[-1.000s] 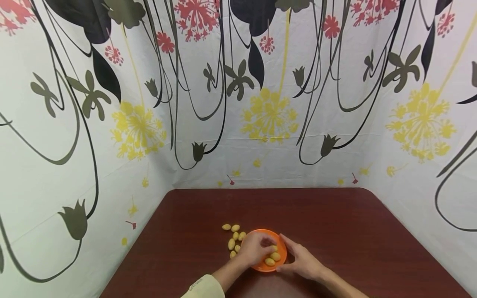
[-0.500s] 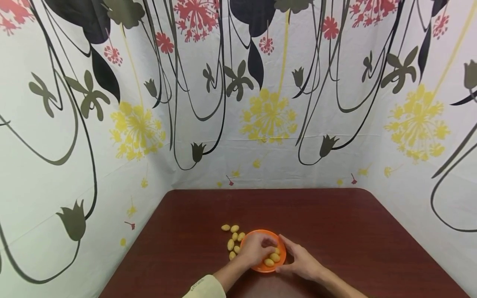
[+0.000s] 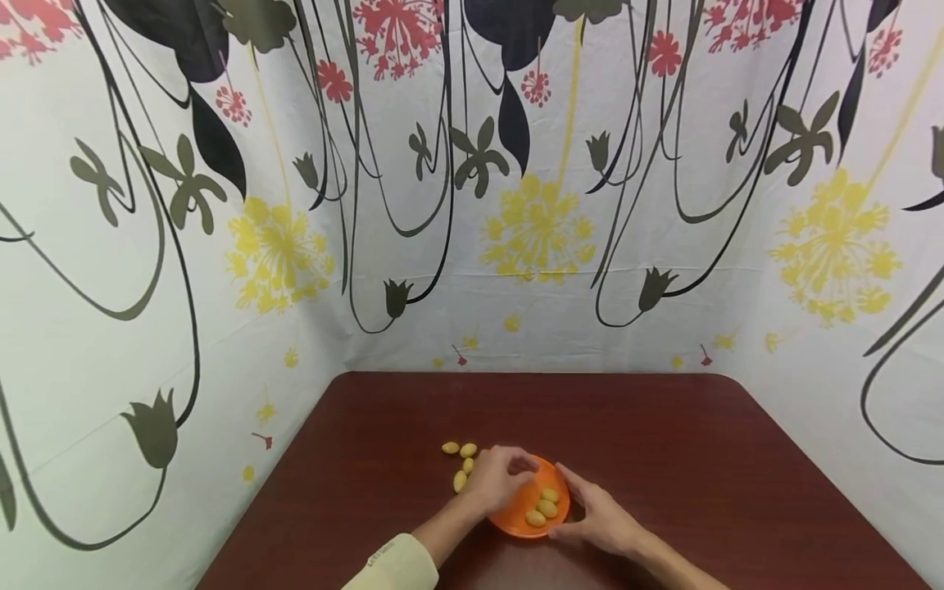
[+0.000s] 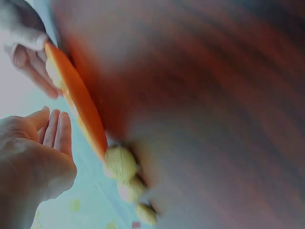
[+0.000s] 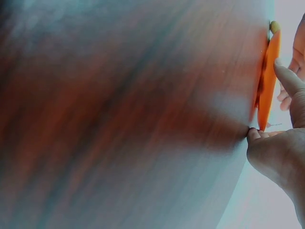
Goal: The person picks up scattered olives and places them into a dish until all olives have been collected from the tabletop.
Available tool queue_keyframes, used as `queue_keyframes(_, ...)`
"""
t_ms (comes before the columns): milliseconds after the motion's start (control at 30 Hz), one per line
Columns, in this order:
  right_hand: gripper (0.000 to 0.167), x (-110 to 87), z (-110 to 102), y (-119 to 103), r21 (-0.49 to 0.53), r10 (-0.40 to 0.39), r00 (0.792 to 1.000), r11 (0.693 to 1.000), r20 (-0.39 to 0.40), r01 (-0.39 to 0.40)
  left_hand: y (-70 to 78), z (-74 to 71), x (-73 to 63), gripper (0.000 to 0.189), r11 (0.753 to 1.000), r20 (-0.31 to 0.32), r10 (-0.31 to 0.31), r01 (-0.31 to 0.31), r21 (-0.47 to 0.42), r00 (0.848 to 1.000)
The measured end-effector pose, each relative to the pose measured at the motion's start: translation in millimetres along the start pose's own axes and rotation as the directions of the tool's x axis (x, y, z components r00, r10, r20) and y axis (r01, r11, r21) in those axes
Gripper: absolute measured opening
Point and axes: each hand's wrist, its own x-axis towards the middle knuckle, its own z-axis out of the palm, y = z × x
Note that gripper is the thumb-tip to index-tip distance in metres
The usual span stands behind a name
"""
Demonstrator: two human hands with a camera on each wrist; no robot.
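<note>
An orange plate (image 3: 512, 518) on the table holds a few small yellow oval pieces (image 3: 547, 509), fruit-like in shape, toward its right side. My left hand (image 3: 496, 478) hovers over the plate's left part, fingers bent loosely, with nothing visible between them. In the left wrist view that hand (image 4: 43, 152) is beside the rim, apart from it. My right hand (image 3: 601, 520) holds the plate's right edge between thumb and fingers. More yellow pieces (image 3: 460, 481) lie on the table left of the plate, some hidden behind the left hand.
The dark red-brown table (image 3: 664, 434) has rounded far corners. A white floral curtain (image 3: 442, 262) surrounds it at the back and on both sides. A pale sleeve (image 3: 394, 565) covers the left forearm.
My left hand has shifted up and left from the pieces in the plate, uncovering more of the plate's middle. The right hand stays at the plate's edge.
</note>
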Motion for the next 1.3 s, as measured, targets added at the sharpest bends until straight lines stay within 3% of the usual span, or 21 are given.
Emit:
queue_keyframes(300, 0.108, 0.3, 0.6, 1.0, -0.016, 0.011, 1.0, 1.0, -0.017, -0.011, -17.4, -35.2, -5.1, 0.013, 0.999, -0.11, -0.049, 0.046, -0.028, 0.993)
queue_keyframes(567, 0.109, 1.1, 1.3, 5.6, -0.018, 0.025, 1.0, 1.0, -0.016, -0.025, -45.2, -54.0, -18.3, 0.016, 0.998, -0.132, -0.06, 0.062, 0.016, 0.989)
queue_keyframes(733, 0.108, 0.9, 1.0, 4.5, -0.005, 0.013, 1.0, 1.0, -0.012, -0.013, -58.4, -59.5, -27.1, 0.018, 0.996, -0.139, -0.028, 0.04, 0.08, 0.99)
queue_keyframes(1033, 0.108, -1.1, 1.5, 4.3, -0.019, 0.024, 1.0, 1.0, -0.009, -0.024, -70.6, -63.6, -38.2, 0.02, 0.995, -0.11, 0.03, -0.019, 0.101, 0.993)
queue_keyframes(1300, 0.107, 0.9, -0.2, 4.5, -0.04, 0.027, 1.0, 0.999, -0.01, -0.027, -69.6, -64.1, -43.9, 0.015, 0.996, -0.08, -0.033, 0.039, 0.084, 0.996)
